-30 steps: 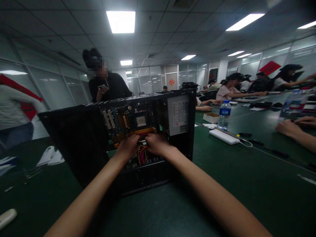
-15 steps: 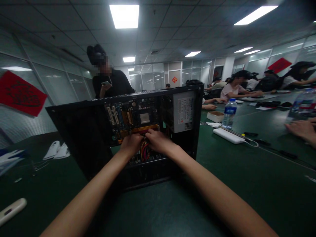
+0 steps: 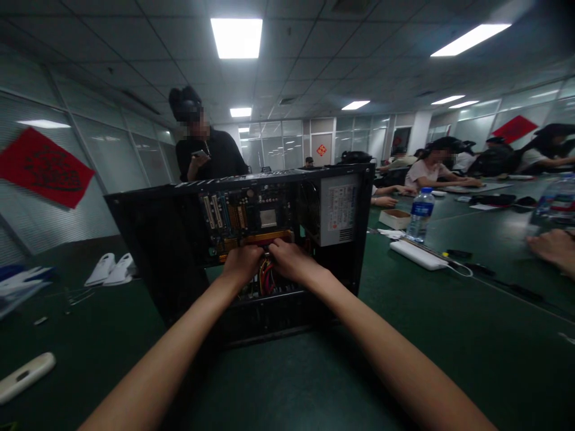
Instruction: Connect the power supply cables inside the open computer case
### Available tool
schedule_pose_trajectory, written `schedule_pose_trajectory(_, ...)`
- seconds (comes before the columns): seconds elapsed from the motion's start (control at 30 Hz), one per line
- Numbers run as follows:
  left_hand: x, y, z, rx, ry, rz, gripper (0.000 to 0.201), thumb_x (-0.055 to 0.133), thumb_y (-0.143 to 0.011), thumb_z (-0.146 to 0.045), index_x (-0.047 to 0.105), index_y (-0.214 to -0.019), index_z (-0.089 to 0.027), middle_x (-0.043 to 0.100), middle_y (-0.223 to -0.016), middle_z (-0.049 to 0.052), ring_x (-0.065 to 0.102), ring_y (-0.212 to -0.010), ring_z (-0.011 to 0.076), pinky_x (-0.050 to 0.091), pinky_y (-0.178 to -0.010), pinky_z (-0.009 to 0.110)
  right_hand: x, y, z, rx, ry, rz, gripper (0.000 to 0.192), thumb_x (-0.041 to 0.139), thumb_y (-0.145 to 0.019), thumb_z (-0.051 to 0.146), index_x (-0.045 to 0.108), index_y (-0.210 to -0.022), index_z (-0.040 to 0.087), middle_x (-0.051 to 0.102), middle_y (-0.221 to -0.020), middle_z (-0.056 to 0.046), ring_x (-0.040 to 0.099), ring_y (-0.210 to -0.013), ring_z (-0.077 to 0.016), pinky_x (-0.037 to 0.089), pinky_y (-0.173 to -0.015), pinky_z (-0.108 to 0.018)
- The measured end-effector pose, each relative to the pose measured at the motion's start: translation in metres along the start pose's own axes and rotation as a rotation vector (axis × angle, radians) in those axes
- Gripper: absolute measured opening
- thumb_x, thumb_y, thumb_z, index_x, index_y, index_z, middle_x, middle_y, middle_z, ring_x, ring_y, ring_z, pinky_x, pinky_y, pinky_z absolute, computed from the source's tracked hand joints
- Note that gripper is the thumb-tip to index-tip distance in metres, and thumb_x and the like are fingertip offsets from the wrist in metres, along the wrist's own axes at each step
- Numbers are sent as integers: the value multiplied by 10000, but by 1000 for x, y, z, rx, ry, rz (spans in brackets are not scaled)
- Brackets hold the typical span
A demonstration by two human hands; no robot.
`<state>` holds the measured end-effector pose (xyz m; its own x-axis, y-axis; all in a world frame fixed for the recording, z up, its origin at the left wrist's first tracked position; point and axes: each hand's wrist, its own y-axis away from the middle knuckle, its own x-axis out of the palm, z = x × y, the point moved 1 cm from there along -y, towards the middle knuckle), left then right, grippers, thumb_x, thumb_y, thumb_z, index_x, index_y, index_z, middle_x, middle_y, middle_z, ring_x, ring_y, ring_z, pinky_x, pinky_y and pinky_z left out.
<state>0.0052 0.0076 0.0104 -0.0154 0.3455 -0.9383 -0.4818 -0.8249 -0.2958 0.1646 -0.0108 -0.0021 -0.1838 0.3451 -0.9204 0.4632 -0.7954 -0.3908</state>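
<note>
**Left hand (image 3: pixel 242 263) and right hand (image 3: pixel 290 260) side by side inside the open computer case (image 3: pixel 260 320)**

And here are both sets of fingers, curled in close together, knuckles up, nearly touching. Are they gripping anything? The tips are tucked out of sight behind the knuckles, so there's no telling what, if anything, they pinch.

The case stands upright on the green table (image 3: pixel 296 377), open side to the person, wrapping all around those fingers. Just above them runs an orange-and-red strip (image 3: pixel 278 236); right below, a bundle of coloured cables (image 3: pixel 268 280) spills down. Farther above the fingers sits the circuit board (image 3: pixel 281 203), with a pale square chip (image 3: pixel 268 218) in plain view. Up and to the right of them, it's the silver power supply (image 3: pixel 339 209), snug in the upper corner of the case.

Well out to the right of the fingers, beyond the case: a bottle with a blue cap (image 3: pixel 421 215), and just in front of it a white block (image 3: pixel 417 255). Well to the left, a pair of white objects (image 3: pixel 110 269) lies on the table.
</note>
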Motion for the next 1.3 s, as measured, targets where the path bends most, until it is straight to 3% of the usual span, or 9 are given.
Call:
schedule_pose_trajectory(0.3,2,1,1,27,-13,-22,280,480,-960,-255,747,-996,-180,754,-1039,141,720,-977,316,523,-745,361,2,-1,-5,14,32,0,240,604,-902,176,589,-1137,132,602,-1207,-104,652,-980,-232,486,-766,-301)
schedule_pose_trajectory(0.5,0,3,1,15,16,-18,294,469,-970,-257,749,-984,-165,752,-1040,164,722,-966,312,528,-764,360,4,-9,-4,-62,97,44,189,489,-979,168,585,-1139,137,603,-1194,-117,648,-984,-219,492,-781,-304)
schedule_pose_trajectory(0.63,-2,4,2,25,34,-12,300,466,-978,-279,741,-1002,-161,751,-1039,168,721,-975,320,532,-764,366,10,-14,-11,-183,224,17,212,424,-1010,158,592,-1136,126,614,-1147,-140,619,-1035,-243,490,-777,-319)
schedule_pose_trajectory(0.8,0,5,4,27,21,-10,310,462,-981,-299,735,-1013,-155,752,-1034,162,720,-985,324,544,-782,378,21,-18,-24,-357,290,-8,161,466,-1006,155,606,-1075,113,622,-1063,-129,604,-985,-233,463,-755,-313)
schedule_pose_trajectory(1.0,4,3,5,36,14,-23,300,461,-973,-289,732,-1015,-169,753,-1037,151,722,-978,314,551,-778,378,30,-20,-29,-355,275,-88,107,518,-976,151,599,-1039,124,621,-1047,-115,587,-980,-227,434,-734,-306)
schedule_pose_trajectory(1.3,1,7,3,35,44,-19,312,452,-966,-284,738,-993,-162,755,-1029,150,722,-975,330,544,-762,392,24,-20,-24,-299,305,-43,134,490,-979,134,602,-1050,114,626,-1094,-140,580,-1019,-246,436,-743,-310)
